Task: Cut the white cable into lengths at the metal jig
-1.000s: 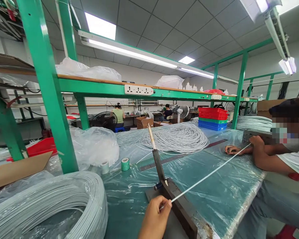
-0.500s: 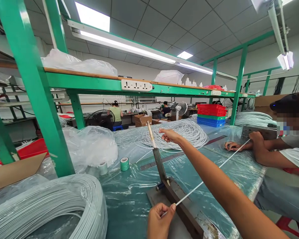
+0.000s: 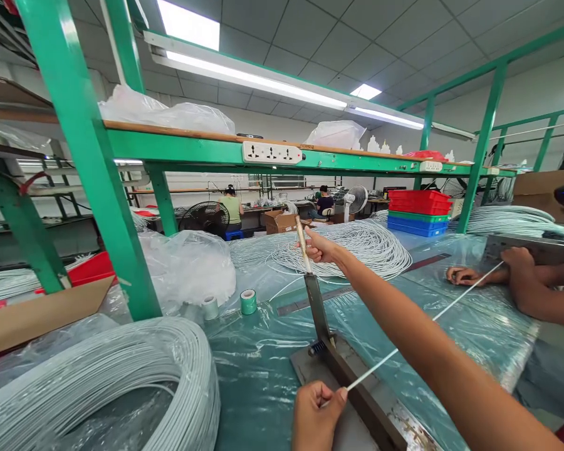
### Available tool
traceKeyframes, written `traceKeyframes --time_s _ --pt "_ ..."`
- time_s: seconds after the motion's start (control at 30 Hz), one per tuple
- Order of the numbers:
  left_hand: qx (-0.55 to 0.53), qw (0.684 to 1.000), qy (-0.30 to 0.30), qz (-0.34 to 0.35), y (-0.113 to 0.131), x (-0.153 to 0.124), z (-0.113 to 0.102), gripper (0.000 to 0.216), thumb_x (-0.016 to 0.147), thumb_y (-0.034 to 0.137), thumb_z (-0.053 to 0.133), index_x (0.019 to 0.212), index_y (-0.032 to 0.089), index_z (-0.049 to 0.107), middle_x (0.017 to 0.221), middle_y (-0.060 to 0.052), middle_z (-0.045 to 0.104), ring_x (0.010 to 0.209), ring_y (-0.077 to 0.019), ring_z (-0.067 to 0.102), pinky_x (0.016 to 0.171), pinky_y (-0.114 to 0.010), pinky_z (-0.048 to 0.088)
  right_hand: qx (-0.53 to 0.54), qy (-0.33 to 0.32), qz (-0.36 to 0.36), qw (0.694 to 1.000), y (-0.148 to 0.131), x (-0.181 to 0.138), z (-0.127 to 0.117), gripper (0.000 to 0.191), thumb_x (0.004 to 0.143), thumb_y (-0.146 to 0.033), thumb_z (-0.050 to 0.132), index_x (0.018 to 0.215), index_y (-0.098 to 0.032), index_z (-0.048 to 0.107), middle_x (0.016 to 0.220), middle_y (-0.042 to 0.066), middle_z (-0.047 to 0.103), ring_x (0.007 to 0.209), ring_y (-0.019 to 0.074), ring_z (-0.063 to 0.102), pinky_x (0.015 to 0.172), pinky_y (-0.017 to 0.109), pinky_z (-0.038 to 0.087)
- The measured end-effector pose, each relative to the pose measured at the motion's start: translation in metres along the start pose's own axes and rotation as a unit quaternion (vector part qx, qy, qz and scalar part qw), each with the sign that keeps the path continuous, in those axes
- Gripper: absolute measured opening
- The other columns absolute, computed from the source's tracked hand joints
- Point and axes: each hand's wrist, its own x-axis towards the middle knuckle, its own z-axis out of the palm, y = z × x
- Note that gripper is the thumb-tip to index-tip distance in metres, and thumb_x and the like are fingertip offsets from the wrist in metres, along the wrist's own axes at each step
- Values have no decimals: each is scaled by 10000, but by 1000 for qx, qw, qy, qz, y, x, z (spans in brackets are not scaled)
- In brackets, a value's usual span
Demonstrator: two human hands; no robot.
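Note:
My left hand [image 3: 316,414] pinches the near end of a white cable [image 3: 418,332] at the bottom of the view. The cable runs taut over the metal cutter base [image 3: 357,401] to a co-worker's hands [image 3: 489,272] at the right. My right hand [image 3: 318,245] is closed round the wooden handle of the cutter's raised lever [image 3: 313,282], which stands tilted up from the base.
A large coil of white cable [image 3: 113,382] lies at the near left, another coil [image 3: 357,247] behind the cutter. Two tape rolls [image 3: 248,301] and plastic bags sit by a green frame post [image 3: 98,169]. Red, green and blue trays [image 3: 418,212] are stacked far right. People sit in the background.
My right arm came into view and reached forward, and its hand has now closed on the lever's handle. The left hand kept its pinch on the cable. The view shifted slightly.

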Motion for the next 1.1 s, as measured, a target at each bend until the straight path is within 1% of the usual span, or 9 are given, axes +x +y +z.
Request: traceKeyframes --time_s 0.13,0.23,0.37,0.5,0.6,0.73,0.87,1.0,1.1 --pt "1 1000 -22 -14 6 -2 -2 435 530 544 558 464 182 326 449 55 254 464 -69 212 472 -215 155 20 3 -46 999 -9 -58 2 608 807 -629 87 922 -159 454 375 -70 201 302 30 119 344 131 97" --pt "4 999 -32 -23 10 -3 -4 456 491 580 561 461 178 350 439 56 267 455 -66 210 464 -214 155 13 13 -74 997 -4 -120 4 609 810 -619 122 938 -140 475 397 -23 384 295 46 284 351 137 193" --pt "-1 999 -37 -25 13 -4 -7 484 445 615 562 437 174 362 430 50 281 457 -67 223 461 -214 154 -8 41 -27 999 24 -204 15 537 818 -574 220 879 -126 510 550 80 560 404 101 497 391 149 300" --pt "-1 999 -46 -22 12 -6 -7 500 432 635 557 430 172 370 422 52 278 452 -66 223 458 -215 146 3 98 29 995 63 -262 33 349 789 -464 431 869 -149 557 577 69 568 400 61 491 393 117 307" --pt "0 999 -49 -18 11 -6 -7 519 428 655 552 425 176 353 418 57 260 452 -63 212 457 -214 140 25 139 80 987 85 -282 41 335 744 -420 523 967 -176 576 583 73 563 372 53 474 358 110 295" --pt "-1 998 -54 -16 13 -6 -8 544 423 679 547 429 182 326 422 66 234 453 -59 193 459 -212 138 73 130 97 984 95 -295 48 488 735 -354 543 1201 -251 439 622 85 569 402 72 495 375 125 338" --pt "0 998 -53 -23 16 -7 -8 556 396 696 546 424 183 332 415 71 219 449 -56 175 458 -213 127 88 158 128 975 100 -303 56 545 717 -341 550 1227 -229 394 664 91 566 405 67 491 365 120 330" --pt "1 998 -50 -27 19 -8 -7 551 390 693 546 420 185 336 408 72 214 443 -55 170 460 -216 120 -16 174 181 968 115 -307 61 718 670 -306 545 1311 -261 226 824 84 587 455 109 531 376 162 367" --pt "0 998 -50 -26 19 -8 -6 555 383 698 543 415 186 331 406 72 215 443 -55 173 461 -216 120 -148 200 153 956 127 -309 63 684 617 -263 558 1269 -249 352 988 80 565 739 169 588 610 211 471"
